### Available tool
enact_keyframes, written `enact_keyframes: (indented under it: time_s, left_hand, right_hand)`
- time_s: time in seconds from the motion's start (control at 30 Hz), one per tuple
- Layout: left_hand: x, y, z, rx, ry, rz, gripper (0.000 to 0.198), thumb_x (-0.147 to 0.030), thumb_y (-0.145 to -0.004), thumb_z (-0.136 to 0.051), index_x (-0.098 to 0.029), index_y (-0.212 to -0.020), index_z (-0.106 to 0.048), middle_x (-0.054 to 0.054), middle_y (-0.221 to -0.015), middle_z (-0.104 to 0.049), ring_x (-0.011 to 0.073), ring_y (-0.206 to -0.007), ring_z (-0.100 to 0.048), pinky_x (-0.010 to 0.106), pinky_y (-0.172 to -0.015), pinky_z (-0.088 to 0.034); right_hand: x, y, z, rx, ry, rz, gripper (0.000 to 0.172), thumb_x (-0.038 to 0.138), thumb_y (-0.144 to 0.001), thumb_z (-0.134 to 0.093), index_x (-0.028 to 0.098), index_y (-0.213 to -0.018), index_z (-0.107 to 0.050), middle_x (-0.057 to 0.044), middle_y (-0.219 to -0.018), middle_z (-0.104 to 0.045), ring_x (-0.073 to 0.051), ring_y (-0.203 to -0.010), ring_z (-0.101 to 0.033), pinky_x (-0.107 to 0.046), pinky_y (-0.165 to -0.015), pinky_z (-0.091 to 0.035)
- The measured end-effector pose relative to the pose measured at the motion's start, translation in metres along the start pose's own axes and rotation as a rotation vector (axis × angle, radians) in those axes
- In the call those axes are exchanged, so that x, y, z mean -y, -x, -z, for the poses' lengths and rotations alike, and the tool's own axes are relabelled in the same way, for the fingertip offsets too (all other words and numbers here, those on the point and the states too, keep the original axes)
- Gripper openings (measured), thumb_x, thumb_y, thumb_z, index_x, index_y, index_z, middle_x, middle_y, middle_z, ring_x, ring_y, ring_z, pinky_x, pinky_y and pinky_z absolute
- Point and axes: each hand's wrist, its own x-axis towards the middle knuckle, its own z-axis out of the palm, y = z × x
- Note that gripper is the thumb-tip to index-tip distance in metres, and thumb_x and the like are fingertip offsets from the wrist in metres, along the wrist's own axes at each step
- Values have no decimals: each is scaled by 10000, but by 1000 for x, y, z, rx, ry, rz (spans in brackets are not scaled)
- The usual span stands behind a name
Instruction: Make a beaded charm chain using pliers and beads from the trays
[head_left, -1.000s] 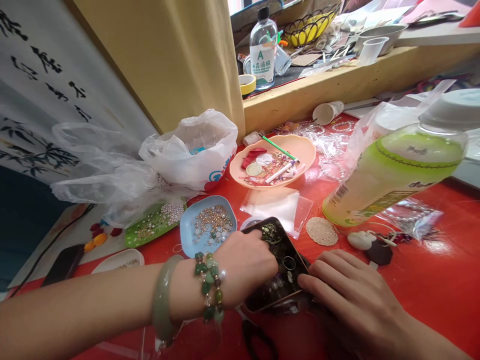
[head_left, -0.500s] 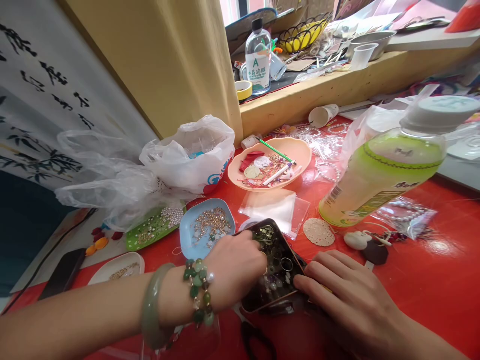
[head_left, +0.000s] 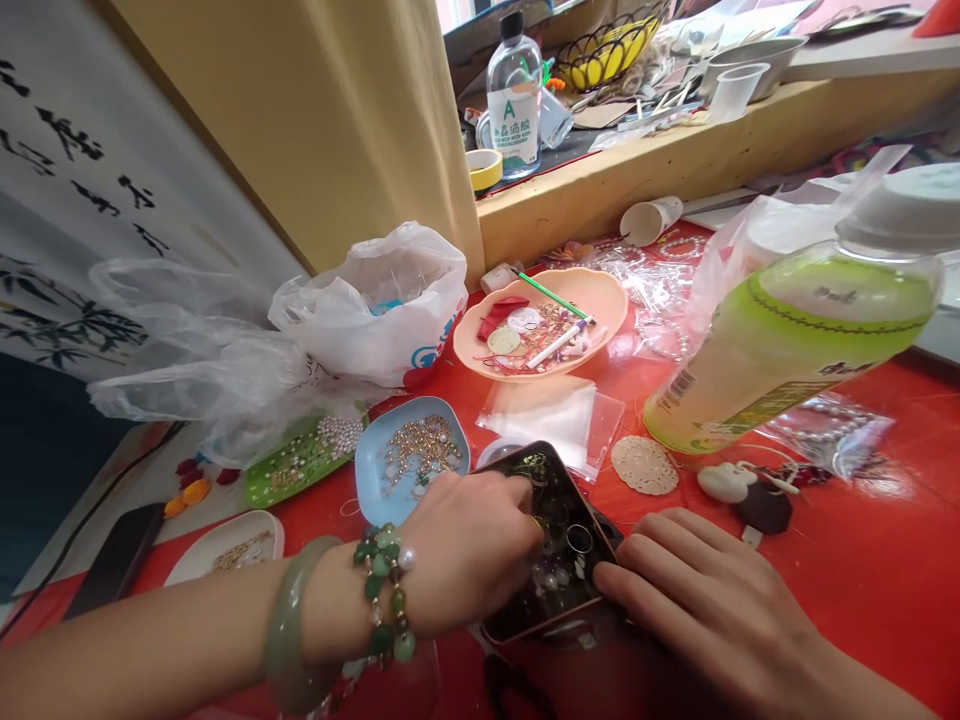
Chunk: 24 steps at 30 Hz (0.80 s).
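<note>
A dark rectangular tray (head_left: 581, 592) with a thin pinkish rim lies in front of me, holding beads and rings. My left hand (head_left: 472, 550), with a jade bangle (head_left: 289, 620) and a green bead bracelet (head_left: 384, 590) on its wrist, reaches over the tray's left side. Its fingers are bent down into the tray, closed, their tips hidden. At the tray's right edge, my right hand (head_left: 701, 590) grips the rim with curled fingers. Dark-handled scissors (head_left: 514, 685) lie partly in shadow below the tray.
A blue dish (head_left: 373, 450) of gold beads adjoins my left hand. Behind are a green tray (head_left: 259, 490), a peach plate (head_left: 469, 350) and a plastic bag (head_left: 360, 330). A drink bottle (head_left: 780, 350) stands at right, near a round lace coaster (head_left: 643, 465).
My view has shifted slightly, so the bottle sits farther right. My left hand has moved slightly over the tray, its fingers still down in it. My right hand stays at the rim.
</note>
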Motion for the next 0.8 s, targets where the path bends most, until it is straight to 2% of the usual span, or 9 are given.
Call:
enact_keyframes:
  time_s: [0.2, 0.43, 0.63, 0.8]
  left_hand:
    - [-4, -2, 0, 42, -39, -16, 105, -207, -734, -564, -188, -639, -605, 16, -721, -615, 181, -668, -527, 260, -402, -201]
    - [-4, -4, -3, 9, -55, 26, 41, -153, -743, -547, -175, -734, -581, 26, -710, -621, 198, -651, -539, 274, -394, -204]
    - [-4, -3, -3, 53, -69, 40, 115, -174, -756, -556, -192, -654, -606, 22, -703, -614, 199, -659, -535, 286, -408, -142]
    - [-9, -6, 3, 85, -107, 13, 127, -155, -756, -564, -167, -641, -616, 47, -708, -621, 201, -666, -520, 282, -396, -144]
  right_hand:
    - [0, 2, -1, 5, -1, -12, 379, 102, -909, -264, 170, -691, -567, -23, -557, -528, -140, -561, -470, -284, -544, -338]
    - [0, 1, 0, 19, -9, -4, 371, 98, -903, -272, 170, -702, -575, -22, -560, -520, -141, -566, -468, -284, -561, -353]
    - [1, 1, 1, 24, -13, -7, 375, 85, -899, -267, 166, -709, -580, -19, -553, -512, -138, -555, -458, -286, -561, -356]
    - [1, 2, -1, 24, -13, -9, 364, 81, -895, -267, 172, -728, -578, -17, -561, -514, -136, -557, -456, -286, -564, -358]
